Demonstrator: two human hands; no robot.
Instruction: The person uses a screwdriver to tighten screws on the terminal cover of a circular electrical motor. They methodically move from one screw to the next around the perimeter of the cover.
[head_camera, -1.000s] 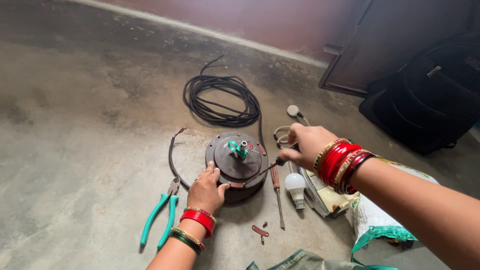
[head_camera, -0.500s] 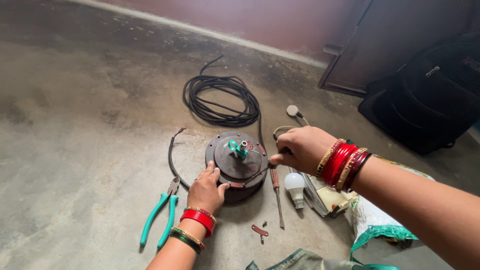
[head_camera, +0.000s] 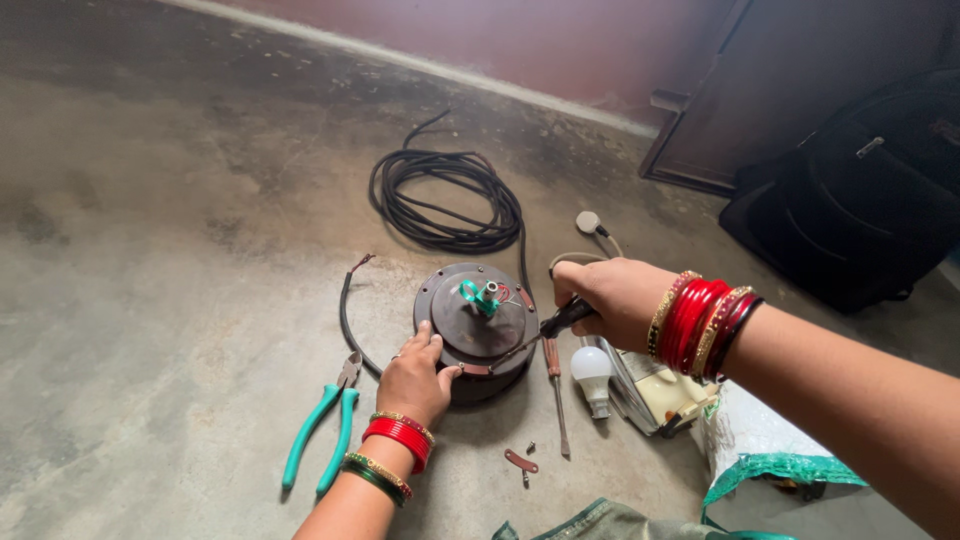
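Motor — round, dark metal drum with a flat top and a green-wired shaft at centre, standing on rough grey concrete floor between the hands. Left hand: fingers spread, pressed flat against the drum's near edge, gripping nothing. Right hand: fist closed round a black-handled screwdriver, thin shaft angled onto the motor's rim. Nearby — green-handled pliers, coiled black rubber cable, white bulb, a second, brown-handled screwdriver, loose screws.
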